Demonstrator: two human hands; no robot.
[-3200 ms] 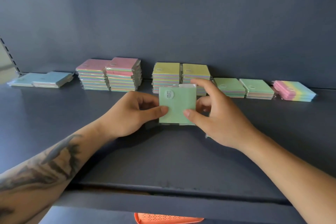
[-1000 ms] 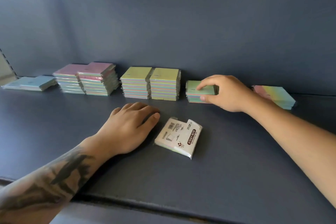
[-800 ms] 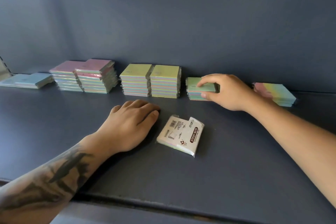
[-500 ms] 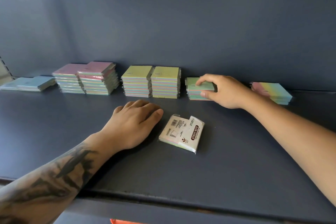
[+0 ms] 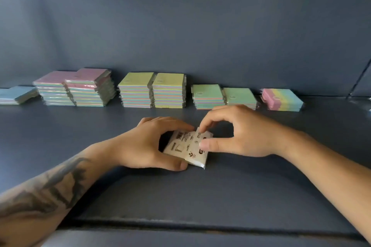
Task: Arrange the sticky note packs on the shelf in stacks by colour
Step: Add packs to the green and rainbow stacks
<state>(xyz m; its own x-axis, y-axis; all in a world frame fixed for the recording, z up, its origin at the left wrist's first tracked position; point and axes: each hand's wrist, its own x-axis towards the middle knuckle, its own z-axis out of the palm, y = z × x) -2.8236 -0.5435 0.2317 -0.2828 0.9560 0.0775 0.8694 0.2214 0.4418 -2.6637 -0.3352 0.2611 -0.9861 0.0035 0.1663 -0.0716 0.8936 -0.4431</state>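
A sticky note pack (image 5: 187, 146) lies label side up at the middle of the dark shelf (image 5: 180, 196). My left hand (image 5: 148, 144) grips its left side, thumb at the near edge. My right hand (image 5: 239, 130) pinches its right side between thumb and fingertips. Along the back wall stand pink-topped stacks (image 5: 80, 86), yellow-topped stacks (image 5: 152, 89), green-topped stacks (image 5: 222, 96), a low blue stack (image 5: 18, 94) at far left and a striped pastel stack (image 5: 283, 99) at right.
The shelf's back panel (image 5: 180, 26) rises right behind the stacks. Its front lip (image 5: 180, 226) runs across the bottom of the view. An upright post (image 5: 359, 78) stands at the far right.
My right hand left the green stack and came back to the face-down pack. My left hand, which lay flat beside the pack, now grips it.
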